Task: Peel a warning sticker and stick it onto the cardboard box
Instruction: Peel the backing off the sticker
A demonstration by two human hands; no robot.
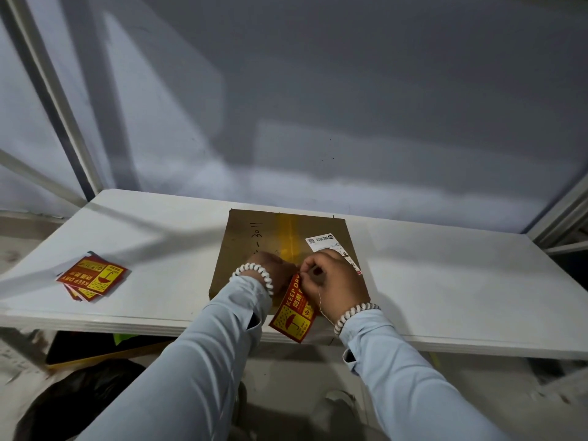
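A flat brown cardboard box [254,237] lies on the white table, with yellow tape down its middle and a white shipping label [324,243] at its right. Above the box's near edge both hands hold one red and yellow "KEEP DRY" warning sticker [294,313], which hangs down towards me. My left hand [270,265] grips its top from the left. My right hand [337,281] pinches its top corner between thumb and fingertip. Whether the backing has come apart from the sticker is hidden by the fingers.
A small stack of the same red and yellow stickers [92,278] lies on the white table [461,281] at the left. A grey wall panel stands behind the table. Dark bags and a yellow-edged board sit on the floor under the table's left side.
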